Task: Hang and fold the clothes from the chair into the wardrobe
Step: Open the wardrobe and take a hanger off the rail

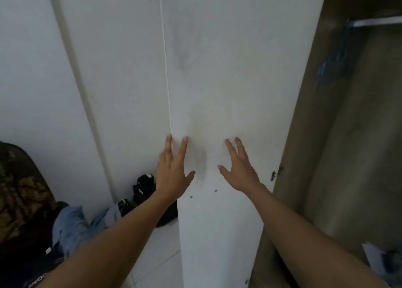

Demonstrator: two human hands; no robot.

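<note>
The wardrobe door (217,91) is touched by the left hand (171,172) and right hand (241,170), fingers (183,146) straight and spread, nothing gripped; the clothes (71,222) are heaped well apart, lower left.

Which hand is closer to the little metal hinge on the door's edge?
Right. The right hand lies spread on the white door just left of the hinge; the left hand is farther left, at the door's other edge.
</note>
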